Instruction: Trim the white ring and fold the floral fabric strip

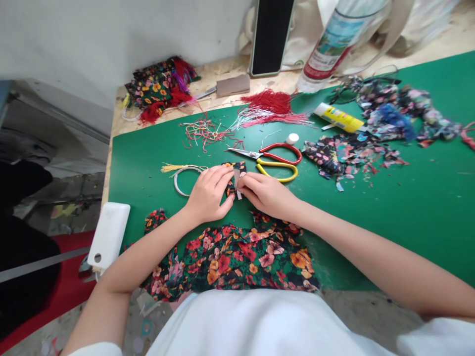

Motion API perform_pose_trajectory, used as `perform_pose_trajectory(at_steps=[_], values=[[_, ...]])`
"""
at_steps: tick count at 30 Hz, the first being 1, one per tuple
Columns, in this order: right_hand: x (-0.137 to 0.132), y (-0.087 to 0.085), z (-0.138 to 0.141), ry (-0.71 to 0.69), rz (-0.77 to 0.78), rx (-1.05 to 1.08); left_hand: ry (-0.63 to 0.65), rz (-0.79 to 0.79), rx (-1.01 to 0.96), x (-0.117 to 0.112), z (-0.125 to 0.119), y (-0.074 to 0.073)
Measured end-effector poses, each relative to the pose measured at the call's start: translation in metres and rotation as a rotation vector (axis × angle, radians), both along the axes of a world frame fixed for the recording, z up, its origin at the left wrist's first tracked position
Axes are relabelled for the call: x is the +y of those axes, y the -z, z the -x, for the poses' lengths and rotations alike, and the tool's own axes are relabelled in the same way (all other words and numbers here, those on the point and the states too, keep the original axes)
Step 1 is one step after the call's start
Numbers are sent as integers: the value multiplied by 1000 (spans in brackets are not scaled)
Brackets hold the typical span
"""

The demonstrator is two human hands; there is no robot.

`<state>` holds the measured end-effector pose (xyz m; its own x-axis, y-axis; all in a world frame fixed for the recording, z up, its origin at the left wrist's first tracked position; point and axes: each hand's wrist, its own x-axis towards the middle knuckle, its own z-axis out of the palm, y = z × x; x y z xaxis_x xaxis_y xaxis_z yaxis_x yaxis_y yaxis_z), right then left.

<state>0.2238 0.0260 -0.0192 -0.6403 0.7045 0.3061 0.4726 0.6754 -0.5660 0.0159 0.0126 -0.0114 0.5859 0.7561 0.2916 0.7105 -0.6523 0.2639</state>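
Floral fabric scrap [237, 173] pinched between both hands.

No lettering is showing clearly enough to read. The printed label on the clear plastic bottle [336, 42] and the markings on the yellow glue tube [339, 117] are appearing only as blurred colour.

A green mat [408, 207] on the wooden table [222, 69] carries scissors [272, 159], floral fabric [237, 262], red threads [270, 106], glue tube [339, 117].
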Motion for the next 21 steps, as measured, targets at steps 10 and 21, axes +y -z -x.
perform_pose_trajectory(at_steps=[10,21], values=[[0,2,3,29,-17,-38,-19,50,81,1,-5,-4],[-4,2,8,110,-58,-38,-104,151,103,0,-10,-7]])
